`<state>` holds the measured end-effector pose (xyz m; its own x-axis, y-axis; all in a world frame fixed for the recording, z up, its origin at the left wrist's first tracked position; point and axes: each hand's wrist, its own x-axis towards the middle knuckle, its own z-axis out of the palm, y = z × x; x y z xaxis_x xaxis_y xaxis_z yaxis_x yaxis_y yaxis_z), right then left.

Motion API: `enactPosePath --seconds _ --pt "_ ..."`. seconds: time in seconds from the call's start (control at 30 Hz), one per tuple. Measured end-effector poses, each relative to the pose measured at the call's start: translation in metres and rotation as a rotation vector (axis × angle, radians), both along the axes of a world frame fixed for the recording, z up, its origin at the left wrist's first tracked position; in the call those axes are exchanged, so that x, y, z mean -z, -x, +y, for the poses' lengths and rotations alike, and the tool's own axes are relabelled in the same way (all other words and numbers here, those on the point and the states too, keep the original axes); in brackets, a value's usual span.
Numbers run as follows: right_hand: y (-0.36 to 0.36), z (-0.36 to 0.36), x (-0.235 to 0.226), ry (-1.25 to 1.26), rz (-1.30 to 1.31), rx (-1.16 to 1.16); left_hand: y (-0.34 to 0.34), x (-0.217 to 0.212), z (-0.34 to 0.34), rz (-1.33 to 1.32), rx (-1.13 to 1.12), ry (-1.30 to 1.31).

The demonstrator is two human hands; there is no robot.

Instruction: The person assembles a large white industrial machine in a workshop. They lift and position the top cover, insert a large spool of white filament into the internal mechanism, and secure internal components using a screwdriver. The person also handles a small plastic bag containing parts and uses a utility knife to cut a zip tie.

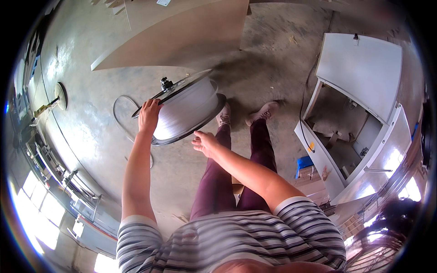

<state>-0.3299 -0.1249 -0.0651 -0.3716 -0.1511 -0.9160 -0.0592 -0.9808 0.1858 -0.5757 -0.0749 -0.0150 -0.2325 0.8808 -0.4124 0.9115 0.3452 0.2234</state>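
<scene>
On the floor, left hand (149, 114) fingers are clamping the heavy-looking white reel's (184, 111) stiff rim; right hand (205, 143) is hovering, fingers apart.

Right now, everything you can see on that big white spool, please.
The spool is a large reel wound full with white band-like material, between two thin round flanges. It stands tilted on the concrete floor, just ahead of the person's shoes. A small dark fitting sits at the upper flange's hub. The left hand grips the upper flange's rim; the right hand hovers open at the lower rim, contact unclear. A loose loop of strip trails on the floor beside it.
</scene>
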Motion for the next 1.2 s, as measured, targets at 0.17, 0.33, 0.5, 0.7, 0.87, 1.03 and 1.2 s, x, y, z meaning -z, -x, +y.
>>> enactPosePath --seconds 0.17,0.33,0.5,0.7,0.87,1.03,1.2 --pt "0.009 0.013 0.037 -0.015 0.155 0.242 0.021 0.005 -0.022 0.077 -0.026 -0.088" --pt "0.044 -0.005 0.015 -0.029 0.082 0.181 0.047 0.009 -0.056 0.070 -0.131 -0.145" --pt "0.069 0.000 0.006 -0.109 0.084 0.141 0.067 0.008 -0.092 0.055 -0.351 -0.141" --pt "0.113 0.001 -0.001 -0.284 0.034 -0.285 0.089 0.027 -0.187 0.089 -0.561 -0.146" --pt "0.137 0.003 -0.008 -0.362 0.082 -0.503 0.085 0.033 -0.239 0.099 -0.724 -0.141" --pt "0.150 0.033 0.006 -0.497 0.132 -0.560 0.064 0.026 -0.217 0.149 -0.834 -0.153" --pt "0.153 0.061 0.030 -0.574 0.078 -0.486 0.076 0.029 -0.174 0.253 -0.740 -0.053"
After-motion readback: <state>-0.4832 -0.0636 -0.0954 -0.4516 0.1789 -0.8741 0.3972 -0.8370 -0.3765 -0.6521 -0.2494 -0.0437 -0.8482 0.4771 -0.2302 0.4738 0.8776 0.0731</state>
